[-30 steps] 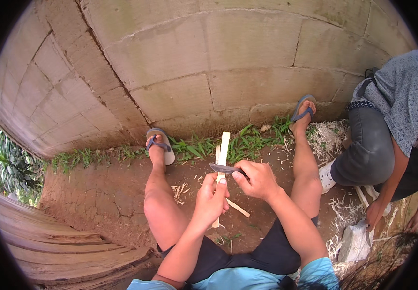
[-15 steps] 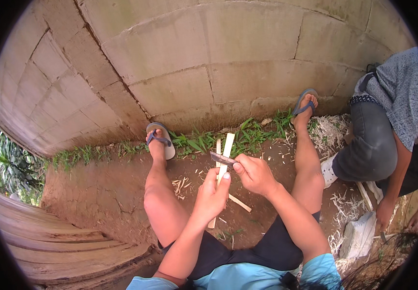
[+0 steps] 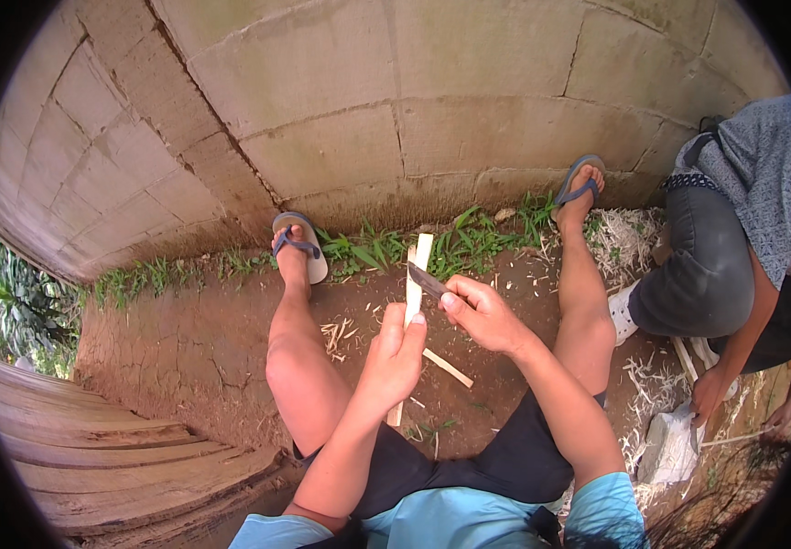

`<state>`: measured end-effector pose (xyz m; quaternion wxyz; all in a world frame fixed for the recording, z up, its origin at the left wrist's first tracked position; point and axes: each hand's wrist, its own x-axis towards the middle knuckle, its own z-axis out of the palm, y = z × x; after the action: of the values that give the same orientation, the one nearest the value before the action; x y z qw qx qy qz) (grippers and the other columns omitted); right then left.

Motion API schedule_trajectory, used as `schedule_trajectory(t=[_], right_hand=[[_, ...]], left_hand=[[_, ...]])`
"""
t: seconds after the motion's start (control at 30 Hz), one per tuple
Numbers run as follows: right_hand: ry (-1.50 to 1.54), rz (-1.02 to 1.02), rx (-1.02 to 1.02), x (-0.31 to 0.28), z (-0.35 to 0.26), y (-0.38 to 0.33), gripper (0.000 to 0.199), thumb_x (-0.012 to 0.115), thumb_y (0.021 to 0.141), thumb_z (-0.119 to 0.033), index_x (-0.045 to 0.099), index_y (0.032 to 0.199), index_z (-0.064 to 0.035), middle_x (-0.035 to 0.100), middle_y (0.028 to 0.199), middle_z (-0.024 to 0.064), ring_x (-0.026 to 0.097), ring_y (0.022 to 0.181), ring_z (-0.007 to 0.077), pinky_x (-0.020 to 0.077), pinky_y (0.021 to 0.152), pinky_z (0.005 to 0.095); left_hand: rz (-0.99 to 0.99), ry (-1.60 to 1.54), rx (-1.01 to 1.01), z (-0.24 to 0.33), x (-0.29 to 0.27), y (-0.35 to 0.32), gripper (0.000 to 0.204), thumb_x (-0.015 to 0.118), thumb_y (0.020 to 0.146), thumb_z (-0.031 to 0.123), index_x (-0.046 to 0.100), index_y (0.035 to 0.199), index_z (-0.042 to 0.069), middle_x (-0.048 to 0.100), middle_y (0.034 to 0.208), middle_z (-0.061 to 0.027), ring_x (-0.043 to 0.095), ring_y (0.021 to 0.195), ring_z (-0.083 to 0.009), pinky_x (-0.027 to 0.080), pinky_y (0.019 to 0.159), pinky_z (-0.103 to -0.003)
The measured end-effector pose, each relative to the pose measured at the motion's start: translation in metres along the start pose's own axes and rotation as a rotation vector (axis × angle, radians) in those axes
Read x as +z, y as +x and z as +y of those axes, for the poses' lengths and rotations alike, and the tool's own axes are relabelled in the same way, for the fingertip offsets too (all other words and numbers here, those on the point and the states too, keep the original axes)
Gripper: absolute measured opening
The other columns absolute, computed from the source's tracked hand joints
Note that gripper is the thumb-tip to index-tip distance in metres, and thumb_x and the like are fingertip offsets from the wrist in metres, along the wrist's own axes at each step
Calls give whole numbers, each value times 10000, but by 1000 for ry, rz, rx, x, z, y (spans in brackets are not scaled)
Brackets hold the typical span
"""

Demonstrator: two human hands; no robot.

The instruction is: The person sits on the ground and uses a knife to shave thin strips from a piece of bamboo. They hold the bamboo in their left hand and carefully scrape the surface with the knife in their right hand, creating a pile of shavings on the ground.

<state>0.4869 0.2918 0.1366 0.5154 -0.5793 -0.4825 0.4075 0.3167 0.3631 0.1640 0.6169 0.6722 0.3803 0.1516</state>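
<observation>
Bamboo strip (image 3: 417,274), pale and flat, stands nearly upright between the person's knees in the head view, its upper end reaching toward the grass at the foot of the wall. The left hand (image 3: 395,352) is clenched around the strip's middle, thumb up along its face, and the lower end pokes out below the palm toward the ground. The right hand (image 3: 482,311) is closed on the handle of a knife (image 3: 426,280), whose dark blade lies across the strip near its top, touching its right edge.

A second pale stick (image 3: 448,368) lies slanted on the bare earth just below the right hand. Thin shavings (image 3: 336,334) are scattered on the soil beside the left knee. Both feet wear blue flip-flops: the left one (image 3: 297,245) rests at the grass edge, the right one (image 3: 579,188) against the base of the block wall (image 3: 368,101). A band of green grass (image 3: 469,233) runs along the wall's foot.

At the right rim another person (image 3: 734,238) crouches in a patterned grey top and dark trousers, one hand (image 3: 709,395) down near a white sack (image 3: 670,444) and a heap of pale fibre scraps (image 3: 624,238). Curved wooden planks (image 3: 112,457) fill the lower left, with foliage beyond them.
</observation>
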Motion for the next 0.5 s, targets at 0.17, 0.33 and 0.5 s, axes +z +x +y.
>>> schedule_trajectory(t=[0.17, 0.33, 0.5], right_hand=[[-58, -78, -18, 3, -11, -3, 309, 499, 965, -284, 557, 828, -13, 477, 669, -12, 413, 657, 77, 382, 585, 273], [-86, -87, -51, 4, -12, -4, 322, 514, 957, -279, 560, 819, 8, 476, 654, 10, 409, 654, 89, 384, 581, 294], [-138, -94, -70, 2, -8, -4, 320, 515, 955, -271, 554, 804, 9, 456, 638, 15, 397, 645, 88, 378, 569, 302]], left_hand=[[-29, 27, 74, -2, 2, 0, 276, 413, 980, 256, 441, 1170, 58, 537, 688, -108, 566, 629, -187, 436, 585, -349], [-88, -25, 55, -3, 2, 1, 281, 452, 963, 219, 493, 1180, 46, 591, 755, -123, 597, 682, -203, 456, 638, -347], [-51, 90, 137, -8, 2, 3, 262, 489, 946, 218, 552, 1128, 39, 608, 737, -114, 584, 656, -180, 456, 627, -339]])
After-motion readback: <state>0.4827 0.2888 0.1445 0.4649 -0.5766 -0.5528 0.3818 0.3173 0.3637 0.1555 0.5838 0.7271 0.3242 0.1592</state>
